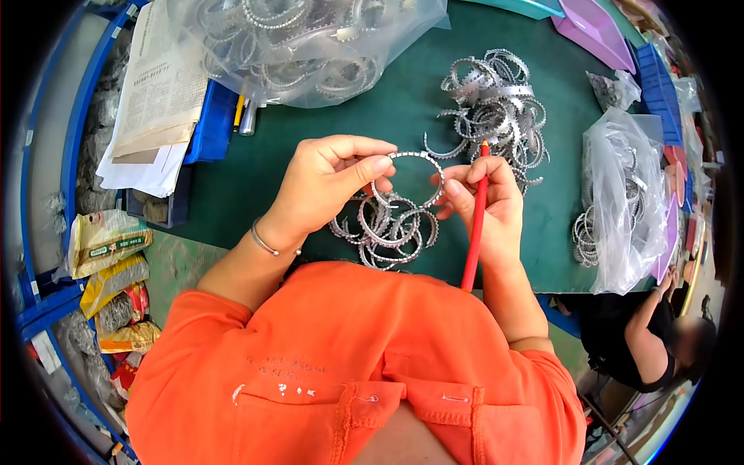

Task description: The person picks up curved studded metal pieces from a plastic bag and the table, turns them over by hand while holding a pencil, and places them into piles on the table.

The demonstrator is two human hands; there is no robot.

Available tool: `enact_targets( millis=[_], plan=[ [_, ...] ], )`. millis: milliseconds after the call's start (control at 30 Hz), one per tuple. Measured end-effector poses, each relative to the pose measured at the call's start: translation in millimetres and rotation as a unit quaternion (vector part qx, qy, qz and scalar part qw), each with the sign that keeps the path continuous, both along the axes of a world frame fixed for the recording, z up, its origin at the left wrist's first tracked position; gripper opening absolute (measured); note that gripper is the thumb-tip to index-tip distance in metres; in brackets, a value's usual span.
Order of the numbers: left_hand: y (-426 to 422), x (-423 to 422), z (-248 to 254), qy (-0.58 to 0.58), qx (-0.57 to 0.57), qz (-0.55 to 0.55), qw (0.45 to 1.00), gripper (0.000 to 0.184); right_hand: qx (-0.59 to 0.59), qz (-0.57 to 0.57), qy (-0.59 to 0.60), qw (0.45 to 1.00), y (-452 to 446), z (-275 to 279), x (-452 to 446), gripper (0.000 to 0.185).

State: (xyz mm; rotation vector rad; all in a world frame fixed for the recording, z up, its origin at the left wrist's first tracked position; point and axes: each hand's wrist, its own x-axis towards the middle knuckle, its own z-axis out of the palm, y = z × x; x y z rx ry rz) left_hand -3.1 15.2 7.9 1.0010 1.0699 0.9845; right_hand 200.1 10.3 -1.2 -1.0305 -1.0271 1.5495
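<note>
One slim, notched, metallic-looking ring [418,154] hung above green tabletop [562,155], pinched by left hand [329,178] and right hand [494,203], latter also gripping smooth red stick [475,232]; toothed silvery curls [504,92] lay heaped beyond.

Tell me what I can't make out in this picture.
In the head view:
Papers: print too small to read.
Held ring: part hidden by the left hand.
Clear bag at the top: cut off by the picture's edge.
Far metal heap: lower pieces hidden by upper ones.
Co-worker's head: blurred.
</note>
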Motion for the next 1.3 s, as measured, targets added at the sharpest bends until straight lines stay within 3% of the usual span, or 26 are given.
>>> enact_targets(
  millis=[633, 867, 1033, 1300],
  plan=[
    [-2, -3, 1, -0.012, -0.011, -0.007, 1.000, 0.022, 0.029, 0.005, 0.064, 0.997, 4, -4, -2, 0.015],
    [-3, -1, 3, -0.008, -0.010, -0.016, 1.000, 0.022, 0.039, -0.005, 0.002, 0.999, 2, 9, -6, 0.019],
    [-3, -2, 1, -0.080, -0.035, -0.028, 0.996, 0.027, 0.035, -0.052, 0.024, 0.998, 5, 8, -3, 0.018],
    [-3, -2, 1, -0.101, -0.056, -0.043, 0.992, 0.030, 0.018, -0.056, 0.039, 0.998, 6, 8, -3, 0.016]
  ],
)
